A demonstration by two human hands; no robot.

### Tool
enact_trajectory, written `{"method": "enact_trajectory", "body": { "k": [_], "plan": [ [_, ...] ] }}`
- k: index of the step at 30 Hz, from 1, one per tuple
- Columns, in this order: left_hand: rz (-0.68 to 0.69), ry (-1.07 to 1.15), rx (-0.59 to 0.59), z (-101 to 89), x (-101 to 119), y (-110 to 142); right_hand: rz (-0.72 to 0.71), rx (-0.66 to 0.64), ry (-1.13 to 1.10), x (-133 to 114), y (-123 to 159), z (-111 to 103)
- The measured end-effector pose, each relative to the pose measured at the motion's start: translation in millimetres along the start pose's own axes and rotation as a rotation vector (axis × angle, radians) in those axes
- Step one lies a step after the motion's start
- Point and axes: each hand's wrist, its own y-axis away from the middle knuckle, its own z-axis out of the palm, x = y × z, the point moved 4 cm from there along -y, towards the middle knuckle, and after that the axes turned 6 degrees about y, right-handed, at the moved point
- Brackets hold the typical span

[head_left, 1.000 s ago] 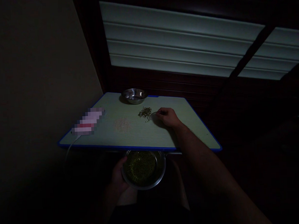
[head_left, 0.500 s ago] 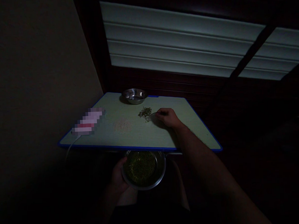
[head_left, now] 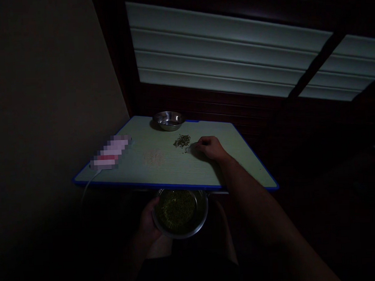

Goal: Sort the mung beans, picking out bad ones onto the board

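My left hand [head_left: 150,220] grips the left rim of a metal bowl [head_left: 201,227], held at the table's front edge above my lap. Small green beans [head_left: 178,209], like mung beans, fill much of its bottom. Over the table, the fingers of my right hand [head_left: 209,147] are closed on a small, pale, spoon-like tool [head_left: 191,147]; its exact shape is hard to make out in the dim light. The tool's tip lies beside a small heap of beans [head_left: 181,140] on the pale tabletop [head_left: 188,169], with a few stray beans near it.
A second metal bowl [head_left: 169,121] stands at the table's back edge. A patch of pale grains [head_left: 154,157] lies left of the heap. At the left is a blurred pink and white object [head_left: 112,153] with a white cable [head_left: 89,184]. A wall [head_left: 57,80] borders the left side.
My right hand has stayed nearly in place, with the tool's tip slightly changed in tilt beside the bean heap. The left hand and its bowl have not visibly moved.
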Motion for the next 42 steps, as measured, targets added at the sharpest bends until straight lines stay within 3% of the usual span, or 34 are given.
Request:
{"method": "enact_trajectory", "body": {
  "k": [23, 31, 42],
  "plan": [
    [-0.004, -0.028, 0.019, 4.8, -0.8, 1.2, -0.065, -0.032, 0.058, -7.9, -0.8, 6.5],
    [0.022, -0.026, 0.03, 1.4, -0.7, -1.7, -0.071, -0.101, 0.002, -9.6, -1.9, 13.2],
    [0.007, -0.015, 0.002, 2.2, -1.8, -0.1, -0.009, 0.03, 0.197, -7.9, -2.1, 7.5]
  ]
}}
